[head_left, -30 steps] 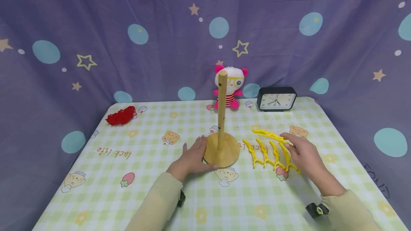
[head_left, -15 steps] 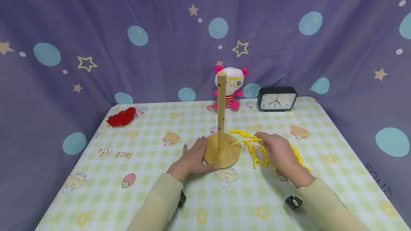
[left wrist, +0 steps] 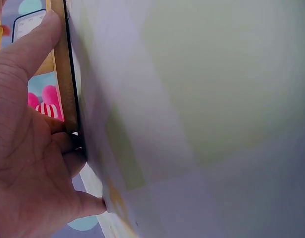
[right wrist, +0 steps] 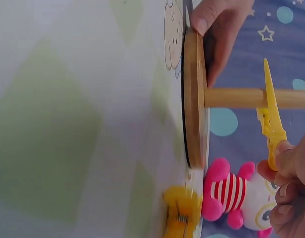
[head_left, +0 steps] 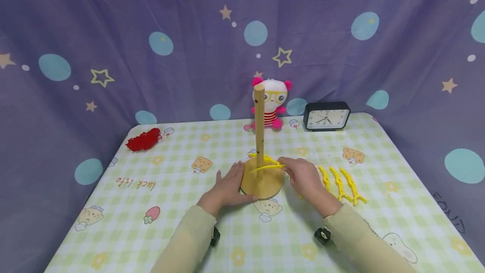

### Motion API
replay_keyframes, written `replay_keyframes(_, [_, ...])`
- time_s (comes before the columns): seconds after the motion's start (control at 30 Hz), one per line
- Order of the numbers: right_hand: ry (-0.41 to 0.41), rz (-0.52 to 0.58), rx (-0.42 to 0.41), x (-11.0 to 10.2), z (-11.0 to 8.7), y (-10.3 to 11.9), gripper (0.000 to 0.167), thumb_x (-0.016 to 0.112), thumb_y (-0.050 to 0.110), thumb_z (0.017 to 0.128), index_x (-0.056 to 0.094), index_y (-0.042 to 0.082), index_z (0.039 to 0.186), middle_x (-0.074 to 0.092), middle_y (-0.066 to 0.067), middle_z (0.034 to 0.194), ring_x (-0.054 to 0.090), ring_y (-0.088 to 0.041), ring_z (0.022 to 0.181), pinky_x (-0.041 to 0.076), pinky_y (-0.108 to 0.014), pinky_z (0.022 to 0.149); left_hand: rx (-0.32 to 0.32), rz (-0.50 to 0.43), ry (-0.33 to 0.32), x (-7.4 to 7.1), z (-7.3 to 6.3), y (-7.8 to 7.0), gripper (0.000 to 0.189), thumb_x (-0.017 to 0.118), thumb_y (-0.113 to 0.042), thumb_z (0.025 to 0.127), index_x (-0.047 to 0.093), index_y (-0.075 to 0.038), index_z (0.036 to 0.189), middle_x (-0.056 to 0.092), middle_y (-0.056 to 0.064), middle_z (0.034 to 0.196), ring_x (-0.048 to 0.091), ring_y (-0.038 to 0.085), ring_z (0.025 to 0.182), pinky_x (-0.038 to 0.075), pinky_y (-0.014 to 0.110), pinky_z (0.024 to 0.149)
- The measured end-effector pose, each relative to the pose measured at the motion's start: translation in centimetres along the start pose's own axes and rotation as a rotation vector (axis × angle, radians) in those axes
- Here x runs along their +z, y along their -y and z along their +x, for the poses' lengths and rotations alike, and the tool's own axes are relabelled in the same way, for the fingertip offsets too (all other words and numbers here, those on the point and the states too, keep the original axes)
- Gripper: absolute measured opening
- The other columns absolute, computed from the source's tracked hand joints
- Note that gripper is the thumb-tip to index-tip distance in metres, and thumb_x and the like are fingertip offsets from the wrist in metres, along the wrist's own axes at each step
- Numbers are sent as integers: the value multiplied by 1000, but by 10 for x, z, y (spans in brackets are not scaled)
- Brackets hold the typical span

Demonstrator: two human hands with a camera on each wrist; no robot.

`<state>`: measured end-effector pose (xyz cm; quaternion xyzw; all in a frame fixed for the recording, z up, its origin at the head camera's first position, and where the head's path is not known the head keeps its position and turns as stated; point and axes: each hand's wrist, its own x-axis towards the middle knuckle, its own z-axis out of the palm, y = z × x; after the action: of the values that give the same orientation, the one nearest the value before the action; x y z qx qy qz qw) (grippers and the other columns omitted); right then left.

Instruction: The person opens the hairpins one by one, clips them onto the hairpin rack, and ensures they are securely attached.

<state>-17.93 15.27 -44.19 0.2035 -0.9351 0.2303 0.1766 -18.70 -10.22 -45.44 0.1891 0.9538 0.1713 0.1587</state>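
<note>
A wooden stand has a round base and an upright post with small dark holes. My left hand rests against the left side of the base, fingers extended, thumb on the near rim. My right hand pinches a yellow forked plastic branch between thumb and forefinger, its two prongs pointing left. In the right wrist view one prong crosses in front of the post and the other shows behind it. More yellow branches lie on the table right of the base, one mostly hidden by my right hand.
A plush panda sits behind the post, with a black-framed clock to its right. A red tangled heap lies at the far left of the checked tablecloth. A purple curtain hangs behind.
My right hand has moved left with the yellow branch, from above the other branches to the post. My left hand has stayed at the base.
</note>
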Motion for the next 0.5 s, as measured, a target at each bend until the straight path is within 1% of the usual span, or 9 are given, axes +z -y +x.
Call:
replay_keyframes(0.17, [13,-1,4,7,5,7,31,71,1,85,71,12,114,74,-5,99,62,-23,70,52,-36,59,0,-10,-4,0,0,1,113,66,-67,79,10,-7,157,9,9,163,6,25,149,2,63,113])
replay_keyframes(0.3, [24,2,2,8,7,11,34,71,0,85,71,14,116,73,-4,103,62,-22,72,52,-34,62,-2,-15,-11,-1,0,1,113,67,-66,78,11,-8,157,9,9,163,7,25,149,2,64,113])
replay_keyframes(0.5, [41,25,-9,9,6,13,41,68,-2,86,70,17,122,73,-3,103,62,-20,75,51,-33,65,5,-20,-17,0,0,1,115,68,-66,78,10,-6,157,10,11,162,8,27,149,2,64,113])
